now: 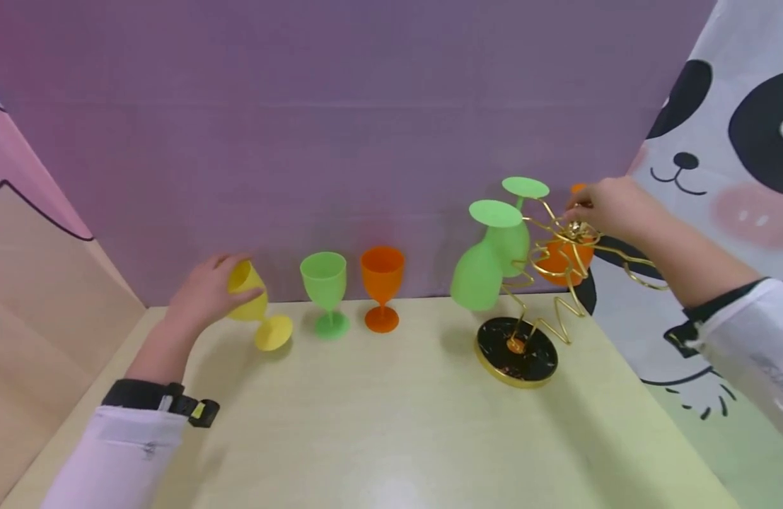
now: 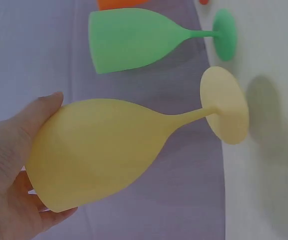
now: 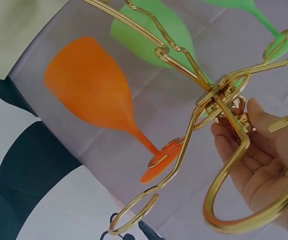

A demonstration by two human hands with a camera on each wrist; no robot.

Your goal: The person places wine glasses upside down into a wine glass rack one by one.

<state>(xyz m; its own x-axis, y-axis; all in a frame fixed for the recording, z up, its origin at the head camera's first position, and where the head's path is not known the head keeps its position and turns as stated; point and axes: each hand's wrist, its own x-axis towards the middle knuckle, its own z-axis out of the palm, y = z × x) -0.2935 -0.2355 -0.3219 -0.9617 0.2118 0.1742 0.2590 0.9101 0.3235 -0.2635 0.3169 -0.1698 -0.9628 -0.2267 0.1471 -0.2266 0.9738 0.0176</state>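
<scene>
My left hand point(image 1: 203, 293) grips a yellow goblet point(image 2: 101, 150) by the rim end of its bowl. The goblet is tilted, its foot pointing right, and a shadow lies beside the foot on the table. My right hand point(image 1: 617, 205) holds the round gold knob point(image 3: 236, 112) atop a gold wire goblet rack point(image 1: 566, 265), which has a round black base point(image 1: 518, 350). Two green goblets point(image 1: 480, 272) and an orange goblet point(image 3: 91, 87) hang upside down by their feet from its arms. In the right wrist view, two curled wire arms near the hand hold nothing.
An upright green goblet point(image 1: 325, 283) and an upright orange goblet point(image 1: 382, 279) stand near the table's back edge, between my hands. A purple cloth point(image 1: 340, 141) hangs behind the pale table point(image 1: 378, 417). A panda-print cloth point(image 1: 703, 205) hangs at the right.
</scene>
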